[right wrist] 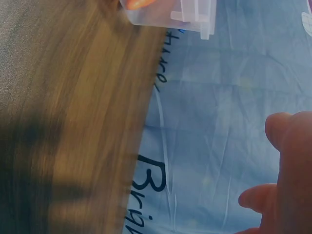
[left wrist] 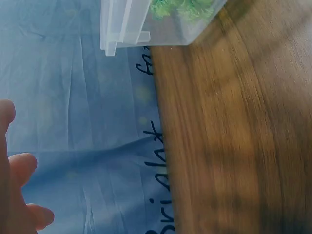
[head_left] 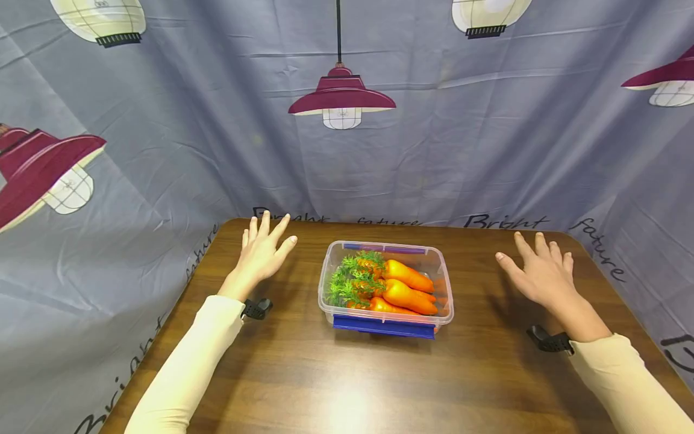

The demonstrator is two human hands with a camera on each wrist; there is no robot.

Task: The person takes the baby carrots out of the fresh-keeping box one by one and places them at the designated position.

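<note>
A clear plastic container (head_left: 444, 301) with blue clips stands on the wooden table, no lid on top. Inside lie several orange carrots (head_left: 403, 293) with green leafy tops (head_left: 347, 286) toward the left. To the container's left, my left hand (head_left: 260, 253) is held with its fingers spread and nothing in it. My right hand (head_left: 544, 274) is on the other side, apart from the container, fingers also spread and holding nothing. In the left wrist view, the container's corner (left wrist: 170, 34) appears at the top; the right wrist view catches another corner (right wrist: 161, 17).
The brown wooden table (head_left: 303, 380) ends at a grey-blue curtain (head_left: 434, 157) printed with lamps and lettering, which hangs behind and along both sides. A dark band (head_left: 257, 308) is on the left wrist, and a similar one (head_left: 547, 339) is on the right.
</note>
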